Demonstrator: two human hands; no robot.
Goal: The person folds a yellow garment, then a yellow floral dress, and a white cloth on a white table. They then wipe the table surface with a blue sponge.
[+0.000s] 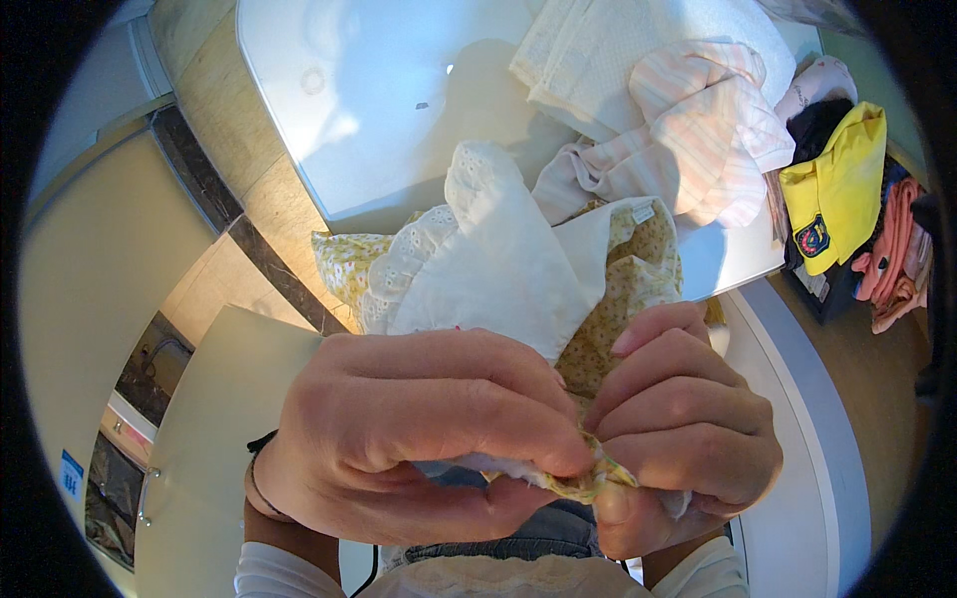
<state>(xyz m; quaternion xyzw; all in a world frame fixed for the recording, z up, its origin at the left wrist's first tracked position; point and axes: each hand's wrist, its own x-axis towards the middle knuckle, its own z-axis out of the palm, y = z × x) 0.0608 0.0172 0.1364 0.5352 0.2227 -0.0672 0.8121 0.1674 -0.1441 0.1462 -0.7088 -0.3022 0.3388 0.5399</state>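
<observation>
My left hand (419, 433) and my right hand (688, 433) meet in front of my body, fingertips close together. Between them they pinch a gathered edge of a yellow floral garment (598, 359), with a bit of white lining showing. The garment hangs from my fingers towards the table's near edge. Its white front piece (486, 276) has a scalloped eyelet ruffle (415, 254). A small white label (643, 214) shows inside the floral part on the right. My hands hide the lower part of the cloth.
On the white table (359, 172) lie a white towel (591, 67) and a pink-striped cloth (710, 127). A folded yellow garment with a badge (837, 187) and salmon-coloured clothes (893, 254) are stacked at right. At left stands a cabinet door (217, 418) with a metal handle.
</observation>
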